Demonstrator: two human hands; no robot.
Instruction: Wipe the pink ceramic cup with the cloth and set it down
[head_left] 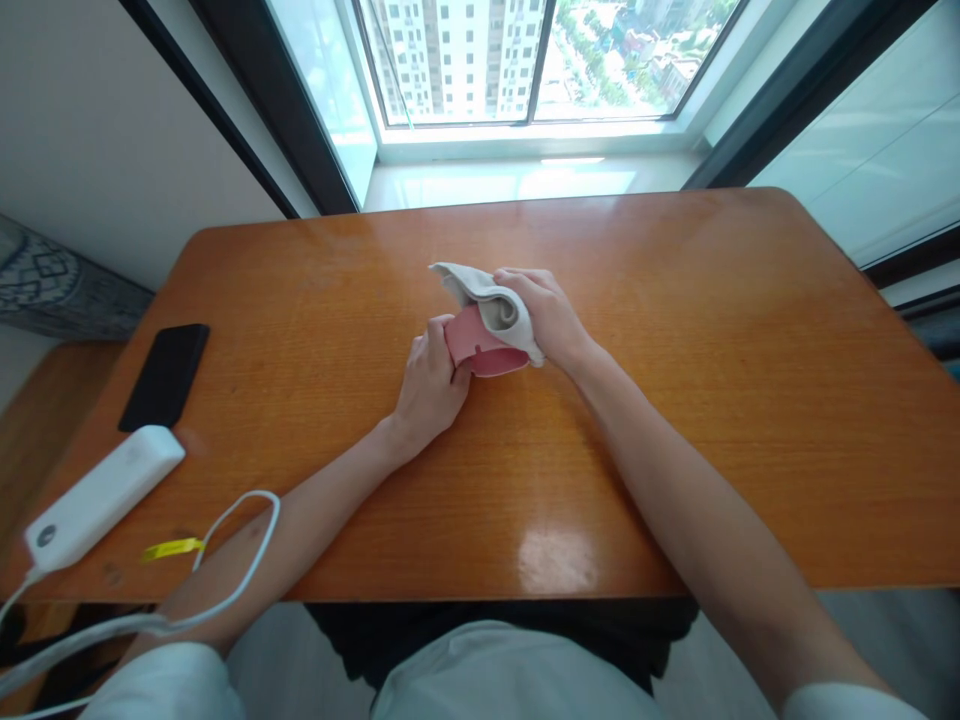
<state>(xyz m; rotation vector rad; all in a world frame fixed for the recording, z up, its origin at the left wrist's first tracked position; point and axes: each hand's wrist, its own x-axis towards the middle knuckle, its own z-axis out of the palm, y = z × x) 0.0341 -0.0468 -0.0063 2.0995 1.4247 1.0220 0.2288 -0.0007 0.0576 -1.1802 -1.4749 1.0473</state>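
Note:
Over the middle of the table, my left hand (435,385) grips a pink, hollow, cup-like object (469,338) by its left side. Its opening tilts toward me; the exact kind is unclear because cloth covers part of it. My right hand (544,315) is closed around a pale grey-white cloth (491,295), pressing it against the top and right side of the pink object. One folded end of the cloth sticks out to the upper left. Some right-hand fingers are hidden behind the cloth.
The brown wooden table (750,400) reaches to a window (540,60). At left lie a black phone (165,375) and a white elongated device (105,495). A white cable (262,550) with a yellow tag (172,549) loops over my left forearm.

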